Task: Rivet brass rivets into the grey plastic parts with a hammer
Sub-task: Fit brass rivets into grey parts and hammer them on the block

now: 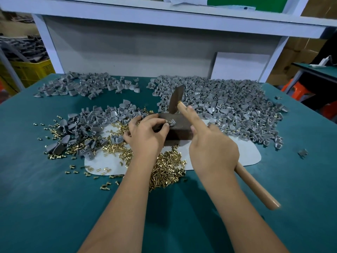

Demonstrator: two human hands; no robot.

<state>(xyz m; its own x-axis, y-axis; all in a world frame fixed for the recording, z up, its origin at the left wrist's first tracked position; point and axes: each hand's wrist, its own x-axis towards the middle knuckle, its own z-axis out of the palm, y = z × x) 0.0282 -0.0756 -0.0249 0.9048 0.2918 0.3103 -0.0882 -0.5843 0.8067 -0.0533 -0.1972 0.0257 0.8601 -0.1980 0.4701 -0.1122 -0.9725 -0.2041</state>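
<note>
Here, left hand pinching a grey plastic part on the dark block, right hand with closed grip around the hammer handle, green tabletop

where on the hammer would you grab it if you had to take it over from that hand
Grip the hammer by the free butt end of its wooden handle, coming from the near right. The right hand grips mid-handle with its index finger up the shaft, the head is raised over the dark block, and only the smooth round butt is exposed.
</note>
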